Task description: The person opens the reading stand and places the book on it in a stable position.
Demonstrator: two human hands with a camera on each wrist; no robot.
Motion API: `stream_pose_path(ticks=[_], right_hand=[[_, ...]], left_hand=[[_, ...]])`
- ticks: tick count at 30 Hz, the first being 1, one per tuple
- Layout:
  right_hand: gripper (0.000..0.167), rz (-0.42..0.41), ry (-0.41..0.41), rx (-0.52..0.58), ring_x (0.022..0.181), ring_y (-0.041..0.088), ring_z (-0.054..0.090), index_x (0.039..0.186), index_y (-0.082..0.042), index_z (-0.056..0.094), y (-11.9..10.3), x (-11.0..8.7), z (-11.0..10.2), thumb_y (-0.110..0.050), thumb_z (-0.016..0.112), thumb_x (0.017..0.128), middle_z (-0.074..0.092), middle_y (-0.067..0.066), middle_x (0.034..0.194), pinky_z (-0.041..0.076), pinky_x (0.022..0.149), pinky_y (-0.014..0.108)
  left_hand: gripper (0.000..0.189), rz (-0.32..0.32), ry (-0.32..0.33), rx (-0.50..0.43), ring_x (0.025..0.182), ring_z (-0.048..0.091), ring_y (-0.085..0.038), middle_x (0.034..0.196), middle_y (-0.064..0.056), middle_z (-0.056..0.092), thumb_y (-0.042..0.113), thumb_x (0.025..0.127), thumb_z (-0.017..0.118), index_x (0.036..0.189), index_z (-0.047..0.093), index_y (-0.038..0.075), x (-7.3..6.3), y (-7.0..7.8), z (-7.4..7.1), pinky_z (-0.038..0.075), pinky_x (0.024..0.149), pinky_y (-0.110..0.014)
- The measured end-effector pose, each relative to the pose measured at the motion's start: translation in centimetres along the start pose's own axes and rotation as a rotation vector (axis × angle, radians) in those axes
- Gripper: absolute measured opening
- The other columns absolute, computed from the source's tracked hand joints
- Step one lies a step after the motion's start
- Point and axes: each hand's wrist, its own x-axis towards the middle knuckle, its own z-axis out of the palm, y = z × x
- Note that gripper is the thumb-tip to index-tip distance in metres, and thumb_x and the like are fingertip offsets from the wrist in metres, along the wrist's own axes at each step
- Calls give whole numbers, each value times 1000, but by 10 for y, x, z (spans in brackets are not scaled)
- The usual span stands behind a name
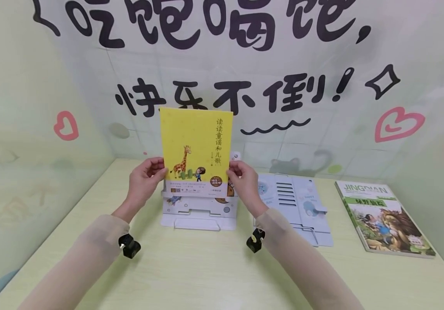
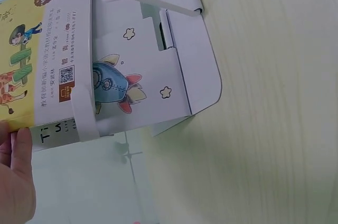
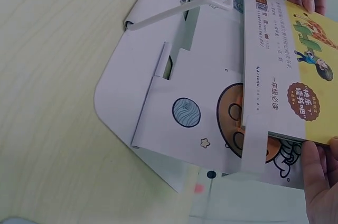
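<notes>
A yellow children's book (image 1: 196,133) with a giraffe on its cover stands upright, front towards me, against a white book stand (image 1: 227,222) printed with cartoon pictures. My left hand (image 1: 146,178) pinches the book's left edge low down, thumb in front. On the opposite edge, my right hand (image 1: 245,178) pinches at about the same height. In the left wrist view, a white end tab (image 2: 84,115) of the stand's ledge lies at the book's lower corner. The right wrist view shows the other tab (image 3: 254,145) close by the opposite corner. The book hides most of the stand's back panel.
A pale blue folded book stand (image 1: 307,215) lies on the table (image 1: 206,275), right of the white stand and partly behind my right arm. Farther right lies a thick picture book (image 1: 388,219) with a green title band. A printed cloth wall (image 1: 284,150) rises behind the table.
</notes>
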Motion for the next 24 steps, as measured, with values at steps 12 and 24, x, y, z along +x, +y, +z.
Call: stream_pose_path(ticks=[12, 24], right_hand=[[13, -13, -62, -151, 76, 15, 58, 101, -6, 66, 15, -11, -4, -7, 65, 88, 66, 5, 87, 50, 62, 22], [8, -55, -100, -345, 63, 9, 57, 89, -8, 68, 21, -19, -7, -15, 69, 86, 68, 2, 77, 47, 57, 20]], left_hand=[[23, -47, -49, 233, 72, 58, -5, 95, -17, 69, 11, 88, 65, 108, 63, 0, -7, -10, 3, 47, 60, -12], [19, -147, -127, 349, 72, 56, -17, 89, -12, 69, 18, 89, 65, 101, 65, 3, -14, -14, 2, 43, 52, -18]])
